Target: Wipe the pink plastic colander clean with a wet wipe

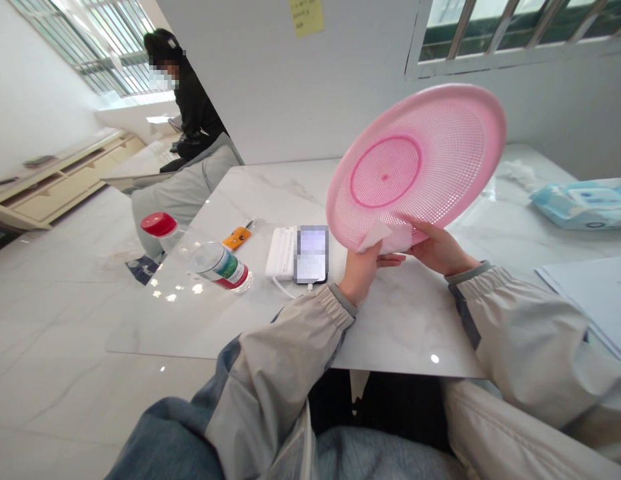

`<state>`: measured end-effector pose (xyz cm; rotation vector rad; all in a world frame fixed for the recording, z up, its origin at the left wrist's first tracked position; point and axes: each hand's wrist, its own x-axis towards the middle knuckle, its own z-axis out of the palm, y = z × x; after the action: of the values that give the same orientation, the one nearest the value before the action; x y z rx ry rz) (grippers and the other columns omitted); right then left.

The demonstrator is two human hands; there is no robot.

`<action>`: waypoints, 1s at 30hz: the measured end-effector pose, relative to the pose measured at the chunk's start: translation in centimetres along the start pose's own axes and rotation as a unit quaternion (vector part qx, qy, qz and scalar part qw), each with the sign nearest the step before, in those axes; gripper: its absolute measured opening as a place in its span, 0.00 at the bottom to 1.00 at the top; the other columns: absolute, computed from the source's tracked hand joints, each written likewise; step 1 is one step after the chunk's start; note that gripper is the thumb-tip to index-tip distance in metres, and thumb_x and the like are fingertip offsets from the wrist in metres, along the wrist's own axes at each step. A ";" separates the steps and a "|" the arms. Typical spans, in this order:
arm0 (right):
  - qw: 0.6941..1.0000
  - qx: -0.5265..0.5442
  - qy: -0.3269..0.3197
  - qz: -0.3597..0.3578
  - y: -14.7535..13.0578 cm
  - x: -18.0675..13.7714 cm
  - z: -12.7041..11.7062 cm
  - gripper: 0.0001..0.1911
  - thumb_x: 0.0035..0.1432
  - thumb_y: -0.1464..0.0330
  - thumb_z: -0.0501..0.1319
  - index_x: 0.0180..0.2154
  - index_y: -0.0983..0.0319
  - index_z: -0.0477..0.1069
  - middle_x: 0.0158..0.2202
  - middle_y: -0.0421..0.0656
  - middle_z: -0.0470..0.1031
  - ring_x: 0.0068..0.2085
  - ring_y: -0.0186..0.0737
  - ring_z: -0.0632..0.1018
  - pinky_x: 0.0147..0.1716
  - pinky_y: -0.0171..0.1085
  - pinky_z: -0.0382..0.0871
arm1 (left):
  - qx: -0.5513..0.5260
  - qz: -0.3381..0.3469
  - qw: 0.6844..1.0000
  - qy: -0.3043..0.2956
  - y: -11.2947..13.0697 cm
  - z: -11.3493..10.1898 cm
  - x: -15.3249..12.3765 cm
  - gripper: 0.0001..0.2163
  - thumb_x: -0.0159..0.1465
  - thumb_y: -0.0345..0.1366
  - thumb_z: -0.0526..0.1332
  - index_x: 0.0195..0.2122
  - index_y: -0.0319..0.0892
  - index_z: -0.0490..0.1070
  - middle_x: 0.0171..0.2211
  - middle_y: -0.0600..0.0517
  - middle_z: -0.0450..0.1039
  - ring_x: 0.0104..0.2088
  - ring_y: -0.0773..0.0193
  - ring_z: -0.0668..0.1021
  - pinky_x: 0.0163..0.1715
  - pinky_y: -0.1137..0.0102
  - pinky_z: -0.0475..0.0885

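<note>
A round pink plastic mesh basket (pixel 440 143) is held tilted above the table, its open inside facing me. My left hand (pixel 361 272) grips its near rim, thumb on top and fingers underneath. A white wipe (pixel 387 237) lies folded over that same rim between my two hands. My right hand (pixel 437 248) pinches the wipe against the rim from the right; some of its fingertips are hidden behind the wipe and rim.
On the marble-patterned table (pixel 390 333) are a red-capped clear bottle (pixel 220 265), an orange keychain (pixel 238 237), a white power bank (pixel 281 253) cabled to a phone (pixel 311 253), a blue wipes pack (pixel 583 203), crumpled tissue (pixel 519 173) and papers (pixel 595 293). Another person (pixel 195 107) sits beyond a partition.
</note>
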<state>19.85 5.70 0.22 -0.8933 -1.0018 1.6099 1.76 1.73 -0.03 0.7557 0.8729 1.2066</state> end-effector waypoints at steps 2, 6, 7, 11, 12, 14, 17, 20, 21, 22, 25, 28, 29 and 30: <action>1.000 0.003 0.000 0.004 -0.1 -0.1 0.0 0.27 0.60 0.52 0.76 0.59 0.53 0.83 0.56 0.44 0.87 0.60 0.56 0.85 0.58 0.56 0.86 | 0.003 0.000 1.000 -0.003 0.0 0.0 0.0 0.27 0.72 0.42 0.68 0.66 0.30 0.70 0.48 0.35 0.86 0.34 0.53 0.89 0.40 0.62 0.86; 1.000 -0.001 0.007 -0.006 -0.2 -0.1 0.1 0.28 0.59 0.51 0.77 0.58 0.54 0.83 0.59 0.47 0.86 0.63 0.57 0.84 0.58 0.56 0.85 | 0.006 0.002 1.000 -0.014 0.0 0.0 0.0 0.25 0.73 0.41 0.66 0.66 0.30 0.71 0.49 0.34 0.86 0.36 0.53 0.90 0.40 0.62 0.86; 1.000 -0.003 0.009 -0.009 -0.2 -0.1 0.1 0.28 0.59 0.51 0.77 0.57 0.55 0.84 0.60 0.47 0.85 0.63 0.57 0.83 0.59 0.56 0.85 | 0.005 0.003 1.000 -0.017 0.0 0.0 0.0 0.25 0.73 0.41 0.66 0.66 0.30 0.71 0.49 0.34 0.86 0.36 0.52 0.90 0.40 0.62 0.86; 1.000 -0.007 0.012 -0.018 -0.1 0.0 0.2 0.29 0.58 0.50 0.78 0.57 0.54 0.84 0.60 0.46 0.86 0.63 0.56 0.84 0.58 0.55 0.85 | -0.005 0.009 1.000 -0.017 -0.1 0.0 0.2 0.26 0.72 0.41 0.68 0.66 0.32 0.70 0.49 0.35 0.86 0.36 0.51 0.90 0.40 0.61 0.86; 1.000 -0.006 0.013 -0.020 -0.1 0.0 0.2 0.28 0.58 0.51 0.78 0.57 0.53 0.84 0.59 0.46 0.86 0.63 0.56 0.84 0.58 0.55 0.85 | -0.006 0.006 1.000 -0.014 -0.1 0.0 0.2 0.26 0.72 0.42 0.69 0.66 0.32 0.71 0.48 0.35 0.86 0.36 0.51 0.90 0.40 0.60 0.86; 1.000 -0.006 0.014 -0.023 0.0 0.1 0.2 0.27 0.58 0.51 0.78 0.56 0.53 0.84 0.59 0.45 0.86 0.63 0.56 0.84 0.58 0.56 0.85 | -0.006 0.001 1.000 -0.008 -0.1 0.0 0.3 0.26 0.71 0.42 0.70 0.65 0.33 0.71 0.48 0.35 0.85 0.36 0.50 0.90 0.41 0.58 0.86; 1.000 -0.009 0.015 -0.023 -0.1 0.1 0.2 0.24 0.59 0.52 0.77 0.55 0.52 0.84 0.58 0.44 0.86 0.62 0.57 0.84 0.57 0.58 0.85 | -0.004 0.000 1.000 -0.005 -0.1 0.0 0.3 0.28 0.70 0.42 0.70 0.66 0.32 0.71 0.48 0.35 0.85 0.37 0.49 0.90 0.41 0.59 0.86; 1.000 -0.010 0.018 -0.024 -0.1 0.0 0.2 0.24 0.59 0.52 0.77 0.55 0.53 0.84 0.58 0.45 0.86 0.61 0.56 0.85 0.56 0.56 0.85 | 0.000 0.003 1.000 -0.008 -0.1 0.1 0.3 0.28 0.70 0.42 0.69 0.68 0.31 0.69 0.50 0.33 0.85 0.38 0.49 0.90 0.40 0.60 0.86; 0.999 -0.012 0.018 -0.025 -0.2 0.0 0.2 0.24 0.60 0.52 0.76 0.55 0.53 0.84 0.58 0.45 0.86 0.61 0.56 0.85 0.56 0.55 0.85 | 0.002 0.005 1.000 -0.011 -0.1 0.1 0.3 0.28 0.71 0.42 0.68 0.67 0.31 0.70 0.50 0.33 0.85 0.37 0.50 0.90 0.40 0.60 0.87; 0.999 -0.015 0.018 -0.026 -0.2 0.0 0.2 0.23 0.61 0.52 0.76 0.54 0.53 0.84 0.59 0.46 0.86 0.61 0.56 0.85 0.56 0.55 0.85 | 0.003 0.008 1.000 -0.013 0.0 0.1 0.3 0.28 0.71 0.42 0.68 0.67 0.31 0.70 0.51 0.33 0.85 0.37 0.50 0.90 0.40 0.60 0.87; 0.999 -0.022 0.032 -0.036 -0.3 0.0 0.2 0.23 0.61 0.51 0.74 0.53 0.54 0.84 0.59 0.46 0.86 0.63 0.58 0.84 0.58 0.57 0.84 | 0.005 0.012 1.000 -0.012 0.1 0.1 0.2 0.26 0.71 0.41 0.67 0.66 0.31 0.71 0.51 0.33 0.85 0.36 0.51 0.90 0.40 0.60 0.87; 0.996 -0.018 0.062 -0.055 -0.5 0.1 0.2 0.23 0.61 0.53 0.74 0.54 0.54 0.84 0.59 0.46 0.86 0.65 0.59 0.82 0.61 0.59 0.82 | 0.003 0.011 1.000 -0.002 0.2 0.1 0.2 0.27 0.70 0.38 0.67 0.68 0.31 0.68 0.50 0.33 0.85 0.36 0.51 0.90 0.39 0.62 0.86; 0.995 -0.015 0.071 -0.062 -0.5 0.1 0.2 0.22 0.61 0.53 0.73 0.54 0.54 0.84 0.58 0.46 0.87 0.66 0.58 0.82 0.63 0.59 0.81 | 0.003 0.010 1.000 0.001 0.2 0.1 0.2 0.27 0.70 0.37 0.67 0.68 0.31 0.68 0.50 0.33 0.85 0.36 0.51 0.90 0.38 0.62 0.86; 0.995 -0.011 0.077 -0.070 -0.5 0.1 0.2 0.21 0.62 0.54 0.73 0.54 0.54 0.84 0.58 0.45 0.87 0.66 0.58 0.82 0.64 0.59 0.80 | 0.003 0.009 1.000 0.002 0.3 0.1 0.1 0.26 0.71 0.37 0.66 0.67 0.30 0.68 0.49 0.34 0.85 0.35 0.52 0.90 0.37 0.63 0.86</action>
<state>19.85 5.86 0.72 -0.9272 -0.9546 1.3939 1.73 1.89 0.21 0.7680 0.8756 1.2222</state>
